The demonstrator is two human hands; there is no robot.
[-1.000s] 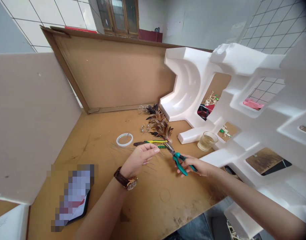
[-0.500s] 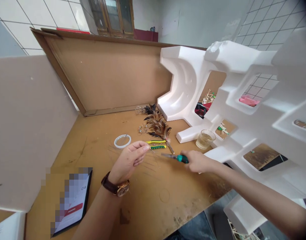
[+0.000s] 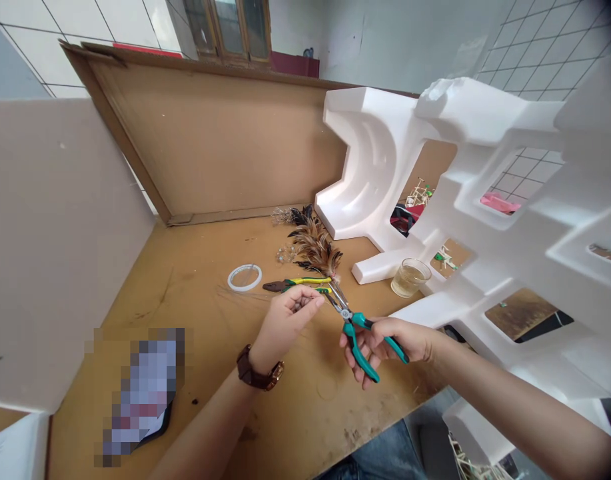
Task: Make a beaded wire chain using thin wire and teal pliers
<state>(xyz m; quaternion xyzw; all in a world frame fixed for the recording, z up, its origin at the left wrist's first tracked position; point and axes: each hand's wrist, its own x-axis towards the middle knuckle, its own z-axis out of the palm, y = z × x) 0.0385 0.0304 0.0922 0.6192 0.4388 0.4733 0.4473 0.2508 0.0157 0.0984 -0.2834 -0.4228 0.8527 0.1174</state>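
My right hand point(image 3: 385, 343) holds long-nose pliers point(image 3: 354, 333) with teal and black handles. The handles are spread and the jaws part slightly, pointing toward my left fingertips. My left hand point(image 3: 292, 320), a watch on its wrist, is pinched closed on what looks like a thin wire point(image 3: 319, 297) near those jaws. Just beyond lie yellow-and-green combination pliers point(image 3: 305, 281) on the table, partly hidden by my left hand. Brown and black feathers point(image 3: 315, 247) lie behind them, bound to a stick partly covered by the pliers.
A white ring point(image 3: 244, 278) lies left of the combination pliers. A glass of pale liquid point(image 3: 411, 279) stands at right beside a large white foam piece point(image 3: 362, 160). A blurred-out tablet or phone point(image 3: 145, 393) is at left. A brown board point(image 3: 225, 140) stands at the back.
The teal pliers have turned toward the camera, their handles spread, and their jaws are closer to my left hand. My left hand has shifted right, uncovering the combination pliers' head.
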